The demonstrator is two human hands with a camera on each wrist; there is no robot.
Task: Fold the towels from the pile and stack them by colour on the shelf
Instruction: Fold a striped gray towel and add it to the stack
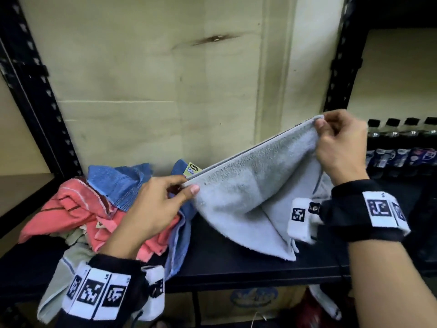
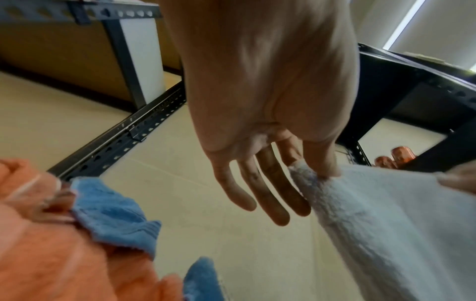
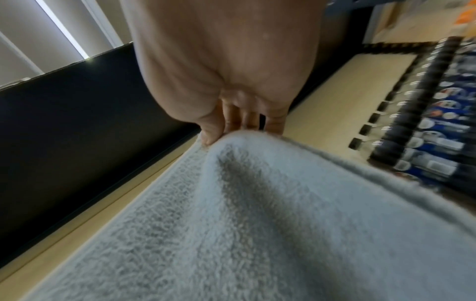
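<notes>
A pale grey-blue towel [image 1: 250, 197] hangs above the black shelf [image 1: 236, 263], doubled over with its lower edge touching the board. My left hand [image 1: 186, 188] pinches its lower left corner between thumb and forefinger; the other fingers [image 2: 273, 195] stay straight. My right hand [image 1: 321, 125] pinches the raised right corner, so the top edge slopes up to the right. The towel [image 3: 257, 224] fills the right wrist view under that hand [image 3: 219, 132]. At the left of the shelf lies the pile: pink striped towels [image 1: 71, 209], blue towels [image 1: 118, 183] and a pale green one [image 1: 56, 287] hanging over the edge.
Black slotted posts [image 1: 40, 95] [image 1: 338, 74] frame the bay, with a plywood back panel [image 1: 153, 91]. Dark-capped bottles [image 1: 402, 147] fill the neighbouring shelf on the right. A cardboard box [image 1: 250, 301] sits on the level below.
</notes>
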